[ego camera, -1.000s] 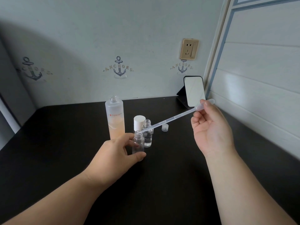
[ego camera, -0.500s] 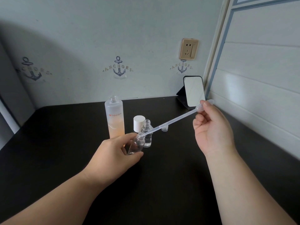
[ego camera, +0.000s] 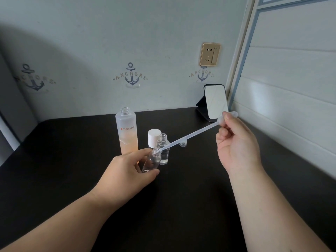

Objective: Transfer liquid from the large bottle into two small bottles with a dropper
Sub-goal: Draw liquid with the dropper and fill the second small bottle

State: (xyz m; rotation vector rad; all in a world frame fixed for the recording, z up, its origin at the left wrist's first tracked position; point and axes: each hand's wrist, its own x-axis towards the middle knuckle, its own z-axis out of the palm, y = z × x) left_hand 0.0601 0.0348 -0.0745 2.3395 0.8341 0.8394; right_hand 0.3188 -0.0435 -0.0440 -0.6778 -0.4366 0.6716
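The large frosted bottle (ego camera: 127, 131) stands uncapped on the black table (ego camera: 190, 206), its lower part holding peach liquid. My left hand (ego camera: 125, 175) grips a small clear bottle (ego camera: 151, 161), tilted with its mouth toward the right. My right hand (ego camera: 236, 144) pinches the bulb of a long translucent dropper (ego camera: 189, 136), whose tip sits in that bottle's mouth. A second small clear bottle (ego camera: 163, 150) stands upright just behind, uncapped and partly filled with clear liquid.
A white cap (ego camera: 154, 137) stands between the large bottle and the second small bottle. A small clear cap (ego camera: 183, 143) lies behind the dropper. A small mirror (ego camera: 216, 102) leans in the back right corner by the panelled wall.
My left hand has tilted the small bottle from upright toward the right. The dropper tip has gone from just above its mouth into the mouth. My right hand has barely moved.
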